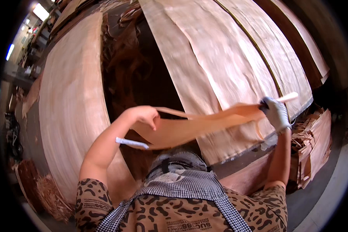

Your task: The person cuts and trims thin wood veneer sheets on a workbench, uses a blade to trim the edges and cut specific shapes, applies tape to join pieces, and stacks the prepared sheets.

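Observation:
An orange-tan strip of wood veneer (197, 129) is stretched between my two hands, sagging in the middle above a dark gap. My bare left hand (144, 116) has its fingers bent down and closed on the strip's left end; the fingertips are partly hidden. My right hand (275, 113), in a grey-white glove with dark fingertips, is closed on the right end. A pale stick-like piece (288, 96) sticks out beyond the right hand; I cannot tell its kind. Below my left forearm shows a narrow whitish-blue strip (132, 143), close to the veneer's edge.
Long pale veneer sheets (75, 96) lie to the left, and a wide wrinkled stack (216, 58) lies to the right, crossed by a dark narrow line. Torn veneer scraps (129, 42) fill part of the gap. Bundled veneer pieces (313, 149) stand at the right, shredded scraps (54, 197) at lower left.

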Available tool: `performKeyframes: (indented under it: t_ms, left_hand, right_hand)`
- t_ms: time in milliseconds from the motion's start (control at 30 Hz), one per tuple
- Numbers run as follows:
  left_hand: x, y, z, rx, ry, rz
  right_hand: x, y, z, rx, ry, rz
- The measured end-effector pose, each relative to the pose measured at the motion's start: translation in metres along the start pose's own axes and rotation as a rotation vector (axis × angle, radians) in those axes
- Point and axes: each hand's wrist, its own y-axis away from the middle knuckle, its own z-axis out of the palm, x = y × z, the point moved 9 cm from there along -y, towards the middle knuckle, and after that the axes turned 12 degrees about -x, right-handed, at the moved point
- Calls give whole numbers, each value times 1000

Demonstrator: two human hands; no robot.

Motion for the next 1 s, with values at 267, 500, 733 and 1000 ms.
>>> performKeyframes:
  t_ms: [267,500,733,1000]
  left_hand:
    - [-105,52,-187,633,-376,-367]
    - [-89,-13,-332,673,-946,-325]
    - [-46,-138,-415,597,-1004,-198]
    - [-23,-157,-317,847,-528,503]
  right_hand:
    - [11,-88,34,-234,-378,249]
    - [52,-116,149,-259,-380,548]
    - [41,-105,78,279,-132,693]
    - [-66,-220,158,102,-902,706]
